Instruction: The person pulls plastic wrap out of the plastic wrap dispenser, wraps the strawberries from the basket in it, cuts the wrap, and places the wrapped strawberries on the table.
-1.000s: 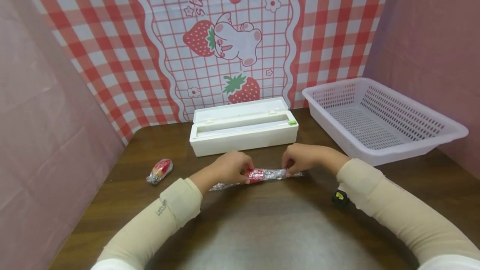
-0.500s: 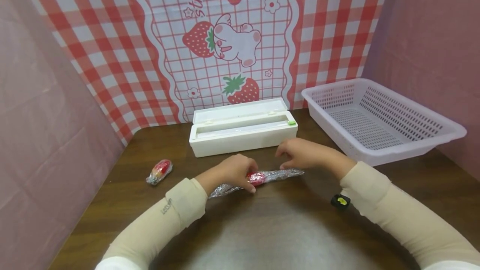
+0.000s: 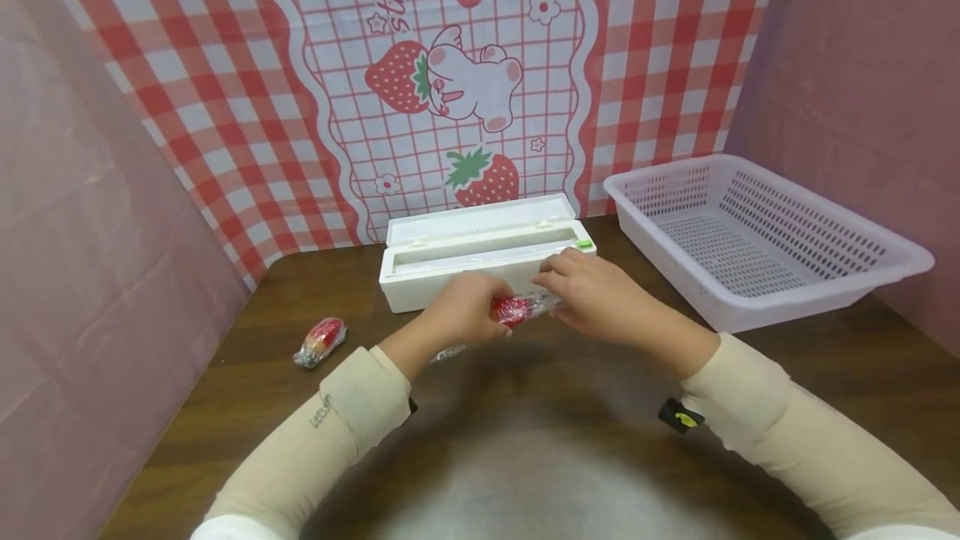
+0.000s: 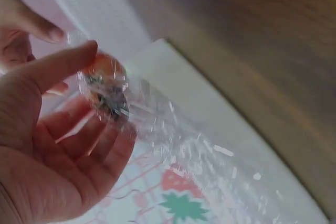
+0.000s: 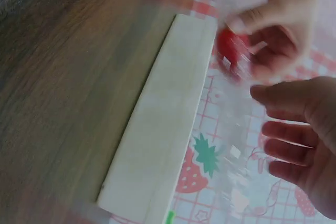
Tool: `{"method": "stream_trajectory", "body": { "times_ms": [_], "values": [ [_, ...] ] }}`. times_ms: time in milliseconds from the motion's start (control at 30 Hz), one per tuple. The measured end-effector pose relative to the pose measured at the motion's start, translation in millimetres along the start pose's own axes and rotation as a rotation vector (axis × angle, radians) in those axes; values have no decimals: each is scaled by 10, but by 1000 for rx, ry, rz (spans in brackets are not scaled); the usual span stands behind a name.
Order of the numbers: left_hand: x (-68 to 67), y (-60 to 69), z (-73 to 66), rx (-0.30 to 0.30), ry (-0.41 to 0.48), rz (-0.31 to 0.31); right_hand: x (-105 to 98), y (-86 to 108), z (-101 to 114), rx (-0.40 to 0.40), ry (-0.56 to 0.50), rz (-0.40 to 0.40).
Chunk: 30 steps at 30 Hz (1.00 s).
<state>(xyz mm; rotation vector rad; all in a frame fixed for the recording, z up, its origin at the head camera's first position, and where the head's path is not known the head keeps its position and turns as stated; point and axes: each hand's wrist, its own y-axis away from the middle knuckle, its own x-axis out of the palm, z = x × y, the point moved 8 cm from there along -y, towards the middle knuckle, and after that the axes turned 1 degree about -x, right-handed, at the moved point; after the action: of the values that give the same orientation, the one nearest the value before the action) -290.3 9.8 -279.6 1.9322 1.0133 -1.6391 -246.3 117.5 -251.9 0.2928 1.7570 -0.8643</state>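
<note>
My left hand (image 3: 465,307) holds a red and orange fruit-like piece (image 3: 513,311) wrapped in clear cling film, lifted off the table before the white box. In the left wrist view its dark, mottled end (image 4: 110,98) shows between thumb and fingers, and loose crinkled film (image 4: 184,150) trails from it. My right hand (image 3: 600,298) is beside the film's other end. In the right wrist view its thumb and fingers (image 5: 291,156) are apart and loosely bent, with the blurred film beside them; no grip shows.
Another wrapped red and yellow piece (image 3: 321,342) lies at the table's left. The long white box (image 3: 487,277), lid raised, stands behind my hands, a roll inside. A white perforated basket (image 3: 780,304) stands at the back right. A checked strawberry cloth (image 3: 660,65) hangs behind.
Both hands pinched the wrapped piece and its film on the table; the right hand then let go. Now the left hand has raised the piece toward the box, with the right hand following up and left.
</note>
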Motion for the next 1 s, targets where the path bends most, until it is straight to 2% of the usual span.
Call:
{"method": "stream_trajectory", "body": {
  "times_ms": [133, 233, 333, 400, 567, 700, 767, 867, 1000],
  "values": [
    [-183, 14, -74, -36, -41, -113, -69, -26, 68, -33, 136, -65],
    [-274, 41, -142, -42, -39, -191, -90, -36, 43, -19, 202, -130],
    [-339, 71, -196, -31, -42, -279, -93, -38, -41, 40, 196, -193],
    [-372, 85, -223, -17, -50, -340, -85, -37, -117, 93, 127, -221],
    [-451, 115, -269, 36, -31, -468, -14, -35, -306, 230, -213, -244],
    [-510, 141, -288, 73, -1, -546, 109, -33, -411, 344, -507, -201],
    [-529, 152, -290, 82, 12, -569, 188, -27, -436, 397, -672, -166],
    [-538, 160, -289, 85, 34, -584, 310, -28, -408, 435, -994, -128],
    [-527, 167, -285, 81, 70, -596, 414, -35, -325, 449, -1392, -152]
  ]
}}
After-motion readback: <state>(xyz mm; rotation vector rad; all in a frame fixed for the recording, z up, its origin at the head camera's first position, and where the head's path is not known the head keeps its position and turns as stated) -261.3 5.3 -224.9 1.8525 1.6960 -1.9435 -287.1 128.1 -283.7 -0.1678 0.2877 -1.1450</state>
